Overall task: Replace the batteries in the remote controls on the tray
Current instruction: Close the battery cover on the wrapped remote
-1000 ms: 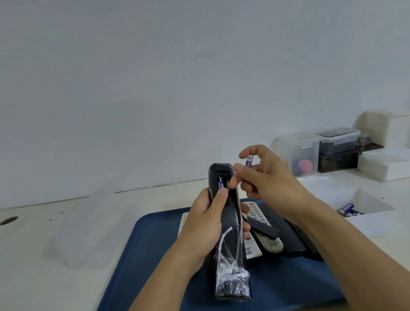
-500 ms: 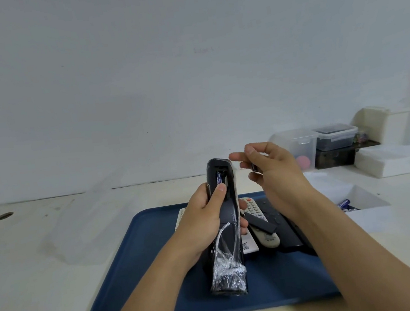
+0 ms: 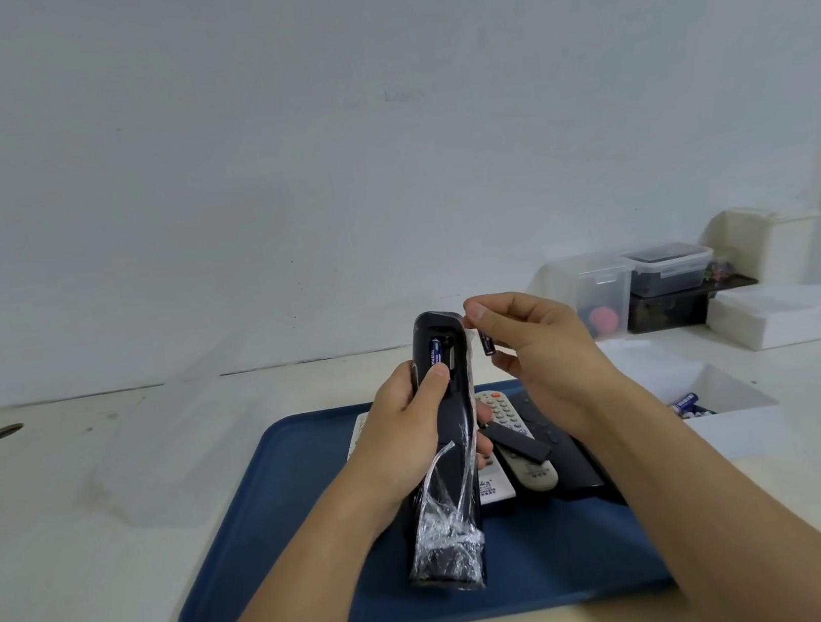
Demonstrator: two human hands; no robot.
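Observation:
My left hand (image 3: pixel 407 430) grips a long black remote (image 3: pixel 447 440) upright above the blue tray (image 3: pixel 278 513), its back facing me. Loose clear plastic wrap clings to its lower end. Its battery bay is open at the top, with one blue battery (image 3: pixel 435 351) seated on the left under my thumb. My right hand (image 3: pixel 537 347) pinches a second small battery (image 3: pixel 486 343) just right of the bay. A white remote (image 3: pixel 492 487), a grey remote (image 3: pixel 516 432) and a black cover (image 3: pixel 518 445) lie on the tray, partly hidden by my hands.
A white box (image 3: pixel 720 407) holding blue batteries sits right of the tray. Clear and white storage containers (image 3: pixel 672 273) stand at the back right against the wall. A clear plastic lid (image 3: pixel 168 459) lies left of the tray. A round hole (image 3: pixel 3 432) is at the far left.
My right hand has turned the battery from pointing upward to hanging down between its fingers and brought it close beside the open bay. The left hand holds the remote still.

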